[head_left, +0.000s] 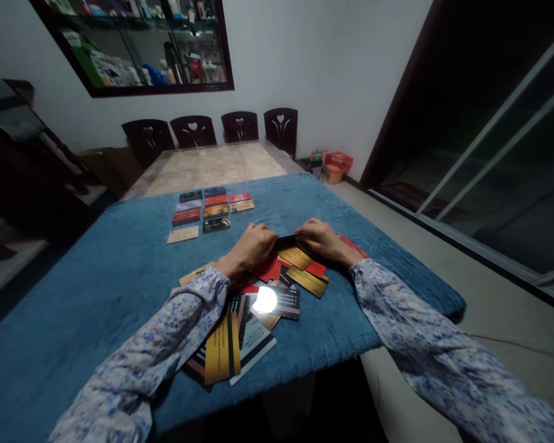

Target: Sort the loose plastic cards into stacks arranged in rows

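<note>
Between my two hands is a thin dark card (287, 237), held near-level by its ends just above a loose heap of cards. My left hand (255, 245) pinches its left end, fingers closed. At the right end, my right hand (321, 237) grips it the same way. Below and nearer me lie overlapping cards: a gold card (308, 280), a dark card with white print (284, 301), a pale blue card (253, 344) and a yellow card with a dark stripe (222, 347). Red cards (266, 269) show beside my left hand.
Neat stacks of cards (216, 210) in several colours stand farther back on the blue cloth (133, 264). Dark chairs (194, 131) line the table's far end. A red and orange tub (336, 167) is on the floor beyond the right edge.
</note>
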`<state>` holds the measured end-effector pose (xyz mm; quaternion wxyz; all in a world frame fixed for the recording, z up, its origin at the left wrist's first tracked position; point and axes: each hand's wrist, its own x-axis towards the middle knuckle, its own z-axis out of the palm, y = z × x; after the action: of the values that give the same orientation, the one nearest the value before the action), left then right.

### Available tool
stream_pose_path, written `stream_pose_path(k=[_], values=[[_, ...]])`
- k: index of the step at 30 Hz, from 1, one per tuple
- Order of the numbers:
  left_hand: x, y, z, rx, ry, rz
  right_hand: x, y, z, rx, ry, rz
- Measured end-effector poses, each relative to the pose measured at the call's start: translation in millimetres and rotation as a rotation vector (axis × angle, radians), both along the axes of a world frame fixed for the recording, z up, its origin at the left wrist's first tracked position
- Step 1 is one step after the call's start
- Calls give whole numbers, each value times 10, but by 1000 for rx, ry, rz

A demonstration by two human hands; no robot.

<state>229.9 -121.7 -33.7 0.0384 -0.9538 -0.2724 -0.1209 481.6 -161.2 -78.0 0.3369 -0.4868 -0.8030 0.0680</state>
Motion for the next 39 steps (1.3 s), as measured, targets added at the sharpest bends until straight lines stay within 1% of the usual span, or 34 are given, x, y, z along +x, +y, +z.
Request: stream_pose_path(k=[4, 12, 18, 22, 26, 31, 35, 39], values=[[-13, 25, 11, -9, -31, 14, -23, 38, -14, -7, -14, -45], [-59, 139, -3, -29, -105, 49, -126, 108, 104, -44, -133, -126], [-69, 193, -19, -28, -128, 77, -206, 172, 60, -55, -146, -199], [-71, 188, -42, -2, -137, 85, -234, 183, 50, -115, -156, -236], [-86, 183, -81, -22, -188, 106, -246, 181, 62, -145, -154, -207], [-109, 233, -176, -94, -337, 148, -244, 196, 37, -122, -99, -130], [-99, 262, -243, -158, -469, 184, -251, 196, 51, -95, -16, -111], [-70, 247, -253, -246, -570, 193, -301, 179, 115, -85, 129, -87]])
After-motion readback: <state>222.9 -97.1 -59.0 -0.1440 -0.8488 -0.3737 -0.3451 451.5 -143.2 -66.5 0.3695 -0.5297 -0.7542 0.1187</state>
